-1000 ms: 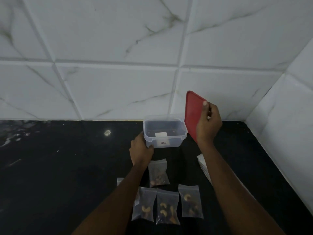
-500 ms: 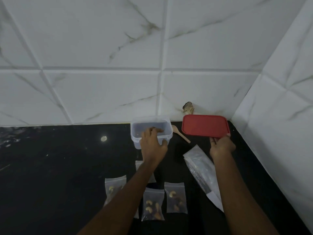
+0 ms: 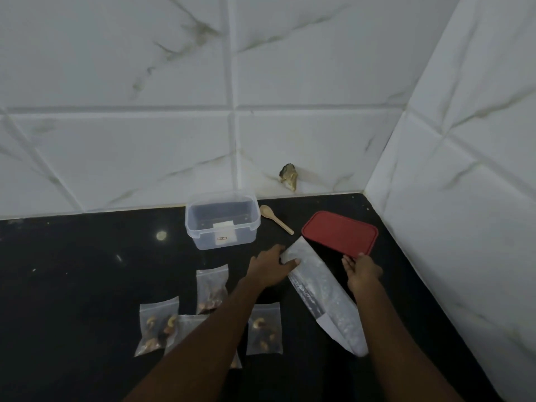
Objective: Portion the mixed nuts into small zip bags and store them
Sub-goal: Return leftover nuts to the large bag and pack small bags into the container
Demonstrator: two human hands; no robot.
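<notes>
A clear plastic container point(image 3: 222, 224) stands open by the back wall, with only dark bits showing inside. Its red lid point(image 3: 339, 232) lies flat on the black counter to the right. My right hand point(image 3: 362, 271) touches the lid's near edge with straight fingers. My left hand point(image 3: 271, 269) grips the far end of a long clear pack of empty zip bags point(image 3: 324, 297), thumb on top. Small filled nut bags lie near me: one point(image 3: 210, 288) in the middle, one point(image 3: 158, 326) at the left, one point(image 3: 264, 329) at the right. Another is partly hidden under my left forearm.
A small wooden spoon point(image 3: 275, 219) lies between the container and the lid. White marble tile walls close the counter at the back and on the right, forming a corner. A chipped spot point(image 3: 288, 177) marks the back wall. The black counter point(image 3: 87, 285) stretches away to the left.
My right hand lowered the red lid from upright onto the counter at the right. My left hand left the container and moved right onto the pack of zip bags.
</notes>
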